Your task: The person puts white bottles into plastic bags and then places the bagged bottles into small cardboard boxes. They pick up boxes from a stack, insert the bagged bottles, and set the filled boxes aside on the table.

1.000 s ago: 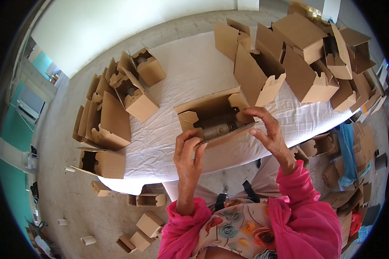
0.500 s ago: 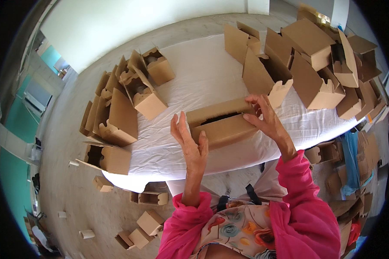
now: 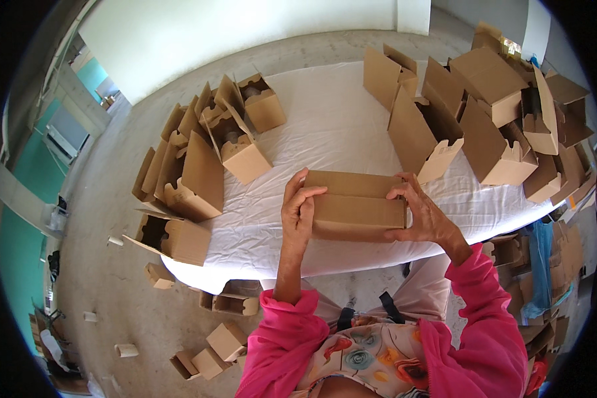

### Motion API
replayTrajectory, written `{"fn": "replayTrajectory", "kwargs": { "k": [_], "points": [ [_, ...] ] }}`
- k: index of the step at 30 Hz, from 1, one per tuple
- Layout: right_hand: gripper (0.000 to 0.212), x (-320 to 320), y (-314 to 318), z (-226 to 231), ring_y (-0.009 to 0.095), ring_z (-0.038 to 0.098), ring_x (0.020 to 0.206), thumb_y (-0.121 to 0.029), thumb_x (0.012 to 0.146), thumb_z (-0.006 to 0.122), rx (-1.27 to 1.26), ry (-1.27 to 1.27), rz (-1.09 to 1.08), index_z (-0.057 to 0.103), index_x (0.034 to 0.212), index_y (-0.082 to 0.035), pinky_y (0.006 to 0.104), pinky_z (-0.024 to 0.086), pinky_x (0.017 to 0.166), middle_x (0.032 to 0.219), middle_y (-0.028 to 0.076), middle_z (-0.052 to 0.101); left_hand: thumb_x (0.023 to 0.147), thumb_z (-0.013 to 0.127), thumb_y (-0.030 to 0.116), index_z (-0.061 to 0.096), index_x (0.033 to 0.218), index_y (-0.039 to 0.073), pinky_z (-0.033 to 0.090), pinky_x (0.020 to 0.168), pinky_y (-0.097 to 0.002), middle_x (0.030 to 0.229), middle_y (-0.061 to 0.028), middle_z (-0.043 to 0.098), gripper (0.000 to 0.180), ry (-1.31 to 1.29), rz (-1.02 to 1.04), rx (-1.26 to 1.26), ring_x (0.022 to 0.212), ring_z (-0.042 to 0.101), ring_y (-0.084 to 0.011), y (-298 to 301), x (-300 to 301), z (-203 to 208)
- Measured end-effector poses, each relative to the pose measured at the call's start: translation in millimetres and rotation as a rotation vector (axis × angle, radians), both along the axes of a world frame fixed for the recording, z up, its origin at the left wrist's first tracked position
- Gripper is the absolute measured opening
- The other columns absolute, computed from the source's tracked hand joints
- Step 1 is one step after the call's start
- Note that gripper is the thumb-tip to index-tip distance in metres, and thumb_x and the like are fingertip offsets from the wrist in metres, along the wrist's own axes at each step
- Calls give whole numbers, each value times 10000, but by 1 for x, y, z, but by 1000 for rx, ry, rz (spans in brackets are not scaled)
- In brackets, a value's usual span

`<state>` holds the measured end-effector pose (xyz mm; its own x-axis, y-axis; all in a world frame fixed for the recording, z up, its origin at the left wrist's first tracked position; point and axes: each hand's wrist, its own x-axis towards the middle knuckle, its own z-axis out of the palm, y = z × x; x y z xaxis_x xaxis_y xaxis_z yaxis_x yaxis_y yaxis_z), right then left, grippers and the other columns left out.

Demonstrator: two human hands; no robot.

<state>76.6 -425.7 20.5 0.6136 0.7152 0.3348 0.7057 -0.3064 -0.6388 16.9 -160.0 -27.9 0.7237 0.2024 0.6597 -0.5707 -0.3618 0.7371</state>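
A brown cardboard box (image 3: 358,211) lies on the near edge of the white-clothed table (image 3: 325,119), right in front of me. Its two top flaps meet along a seam, so the inside is hidden. My left hand (image 3: 298,213) grips the box's left end, fingers bent over the top edge. At the opposite end, my right hand (image 3: 426,215) is closed around the corner, with fingertips on the top and the thumb low on the near side.
Several open boxes (image 3: 199,176) stand at the table's left, some with clear round items inside. More open boxes (image 3: 484,132) crowd the right side. Small boxes (image 3: 227,341) and white cylinders (image 3: 126,349) lie on the floor. Blue plastic (image 3: 541,265) hangs among cardboard at lower right.
The gap along the box's top has closed as the flaps came together. My left hand, held apart from the box before, now grips its left end. The right hand has shifted lower on its end.
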Motion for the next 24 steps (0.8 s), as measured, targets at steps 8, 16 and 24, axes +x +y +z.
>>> {"fn": "replayTrajectory", "kwargs": {
  "k": [8,16,24],
  "points": [
    [628,24,61,-2,296,427,1053,-133,592,808,356,-96,-389,462,1112,-72,355,523,730,1164,152,423,937,486,183,601,1033,42,416,851,-311,1102,-80,543,205,68,283,-546,996,518,-175,24,26,-49],
    [615,173,202,13,384,368,1082,-253,638,726,404,-151,-683,448,1154,-67,436,420,894,1109,223,440,733,500,-114,603,863,18,467,648,-330,822,-131,578,212,30,364,88,742,582,-277,32,47,-57],
    [670,246,305,17,413,374,1015,-291,605,728,291,-45,-817,422,1173,-113,471,417,831,1083,255,345,704,496,-132,581,816,17,469,612,-335,775,-119,579,205,114,355,69,700,589,-272,32,41,-55]
  ]
}}
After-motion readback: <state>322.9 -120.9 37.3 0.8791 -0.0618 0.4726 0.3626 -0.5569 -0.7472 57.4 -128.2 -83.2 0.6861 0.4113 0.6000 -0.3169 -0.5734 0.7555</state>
